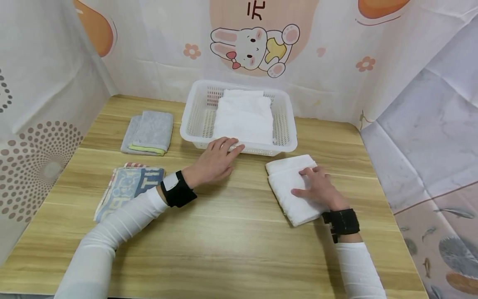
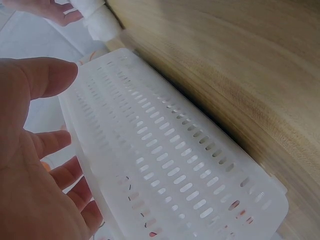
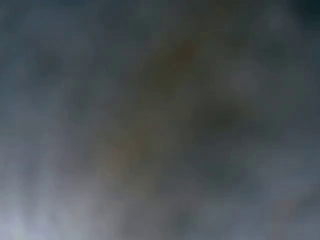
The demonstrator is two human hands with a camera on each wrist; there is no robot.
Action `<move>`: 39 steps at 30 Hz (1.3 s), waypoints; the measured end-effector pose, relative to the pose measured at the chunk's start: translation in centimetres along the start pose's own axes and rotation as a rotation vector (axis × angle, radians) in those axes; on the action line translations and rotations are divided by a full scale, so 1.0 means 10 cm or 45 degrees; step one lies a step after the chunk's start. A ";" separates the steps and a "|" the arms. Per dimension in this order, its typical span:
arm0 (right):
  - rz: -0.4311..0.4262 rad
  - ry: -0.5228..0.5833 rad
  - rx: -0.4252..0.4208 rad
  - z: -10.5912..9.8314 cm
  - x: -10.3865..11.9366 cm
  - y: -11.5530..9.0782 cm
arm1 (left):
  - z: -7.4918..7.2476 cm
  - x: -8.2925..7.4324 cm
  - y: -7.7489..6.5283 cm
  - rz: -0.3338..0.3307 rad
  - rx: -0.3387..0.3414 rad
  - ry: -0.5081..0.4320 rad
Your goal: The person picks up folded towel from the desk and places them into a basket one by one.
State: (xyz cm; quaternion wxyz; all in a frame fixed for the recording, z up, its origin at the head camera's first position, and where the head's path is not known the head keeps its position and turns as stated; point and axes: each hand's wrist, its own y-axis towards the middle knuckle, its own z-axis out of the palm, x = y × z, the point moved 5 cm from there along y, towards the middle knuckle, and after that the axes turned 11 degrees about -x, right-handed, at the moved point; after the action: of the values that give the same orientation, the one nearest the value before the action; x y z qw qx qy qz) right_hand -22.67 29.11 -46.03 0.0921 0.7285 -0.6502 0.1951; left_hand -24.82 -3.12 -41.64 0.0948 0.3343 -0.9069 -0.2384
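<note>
My left hand [image 1: 214, 161] hovers at the front rim of a white plastic basket [image 1: 190, 124], its fingers loosely extended. The left wrist view shows the left hand [image 2: 45, 150] beside the perforated basket wall [image 2: 170, 155], holding nothing. Inside the basket lies a folded white towel [image 1: 244, 118]. On the table to the right, my right hand [image 1: 317, 187] rests on another folded white towel [image 1: 285, 178], fingers and thumb spread over its top. The right wrist view is too dark and blurred to make out anything.
At the left of the wooden table [image 1: 224, 245] lie folded grey cloths [image 1: 153, 128] with a yellow-green edge. In front of them, a blue patterned towel [image 1: 127, 185] is partly hidden by the left forearm. A printed curtain [image 1: 157, 41] hangs behind the basket.
</note>
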 end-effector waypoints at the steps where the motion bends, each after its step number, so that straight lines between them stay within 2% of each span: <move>1: -0.006 -0.003 -0.003 0.00 0.01 0.00 | 0.00 0.00 0.00 0.001 0.001 0.003; 13: -0.111 -0.047 -0.062 0.08 0.17 0.00 | -0.01 0.01 0.01 0.007 -0.007 0.005; 25: -0.120 -0.085 -0.056 0.17 0.31 -0.03 | 0.00 -0.02 -0.01 0.020 0.007 0.006; 39: -0.248 -0.087 -0.115 0.24 0.55 -0.04 | -0.02 -0.04 -0.02 0.017 -0.015 0.007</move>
State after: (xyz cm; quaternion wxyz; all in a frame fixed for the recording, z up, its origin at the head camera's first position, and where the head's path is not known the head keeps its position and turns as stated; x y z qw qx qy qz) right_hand -21.42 23.20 -45.94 0.1211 0.7895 -0.5874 0.1307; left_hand -24.35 -3.07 -41.63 0.1007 0.3283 -0.9074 -0.2421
